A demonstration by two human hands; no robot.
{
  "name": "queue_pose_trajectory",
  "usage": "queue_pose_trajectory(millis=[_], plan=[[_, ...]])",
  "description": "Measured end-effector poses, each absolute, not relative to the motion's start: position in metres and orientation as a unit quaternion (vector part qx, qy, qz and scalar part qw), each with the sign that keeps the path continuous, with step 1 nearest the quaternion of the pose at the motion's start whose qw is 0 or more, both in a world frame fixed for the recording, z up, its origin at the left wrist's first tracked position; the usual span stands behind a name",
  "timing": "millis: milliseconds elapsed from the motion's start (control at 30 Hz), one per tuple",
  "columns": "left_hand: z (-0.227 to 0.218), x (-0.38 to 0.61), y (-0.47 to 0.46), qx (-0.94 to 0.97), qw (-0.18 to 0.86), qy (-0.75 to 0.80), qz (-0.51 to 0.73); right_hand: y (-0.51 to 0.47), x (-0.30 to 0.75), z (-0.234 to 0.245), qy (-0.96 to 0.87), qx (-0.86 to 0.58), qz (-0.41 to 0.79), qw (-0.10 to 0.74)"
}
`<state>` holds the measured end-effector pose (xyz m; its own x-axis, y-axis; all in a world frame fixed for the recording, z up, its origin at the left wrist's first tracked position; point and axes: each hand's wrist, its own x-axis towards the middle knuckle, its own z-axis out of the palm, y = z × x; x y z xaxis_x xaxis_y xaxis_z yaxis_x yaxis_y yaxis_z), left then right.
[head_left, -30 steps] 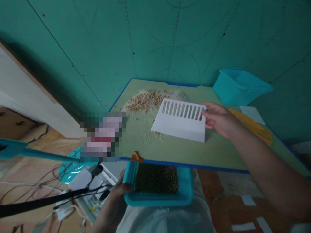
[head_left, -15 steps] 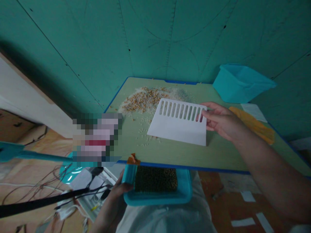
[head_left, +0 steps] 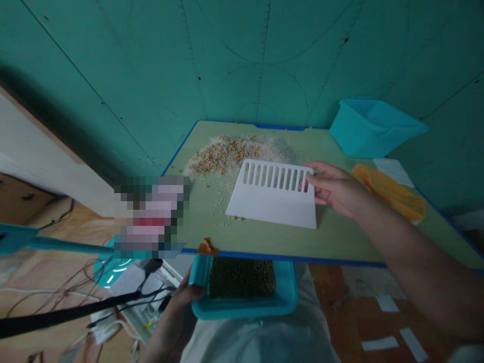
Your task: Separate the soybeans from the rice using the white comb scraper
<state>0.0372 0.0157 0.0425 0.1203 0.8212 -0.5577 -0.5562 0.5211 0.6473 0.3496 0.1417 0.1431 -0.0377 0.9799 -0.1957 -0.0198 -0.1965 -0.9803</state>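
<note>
Two things are being held at a pale green table (head_left: pixel 272 239). The right hand (head_left: pixel 335 190) is grasping a white slotted scraper (head_left: pixel 270 204) by its right edge, low over the tabletop (whether it is touching is hard to tell). Just beyond, yellowish kernels (head_left: pixel 227 154) are lying heaped with white grains (head_left: pixel 278 145). Below the table's near edge, the left hand (head_left: pixel 177 310) is clasping the left end of a turquoise tray (head_left: pixel 244 311) containing small dark beans (head_left: pixel 242 280). A turquoise bin (head_left: pixel 359 133) is standing far right, near an orange cloth (head_left: pixel 389 194).
</note>
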Motion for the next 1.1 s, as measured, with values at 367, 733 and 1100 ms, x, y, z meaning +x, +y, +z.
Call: queue_pose_trajectory(millis=[367,733,1100], plan=[[0.042,0.037,0.014,0.147,0.75,0.436,0.475,0.138,0.344,0.14,-0.462,-0.511,0.592,0.417],[0.046,0.04,0.012,0.143,0.736,0.467,0.468,0.134,0.346,0.143,-0.467,-0.499,0.603,0.411],[0.045,0.041,0.01,0.151,0.739,0.445,0.483,0.13,0.342,0.142,-0.468,-0.495,0.614,0.398]])
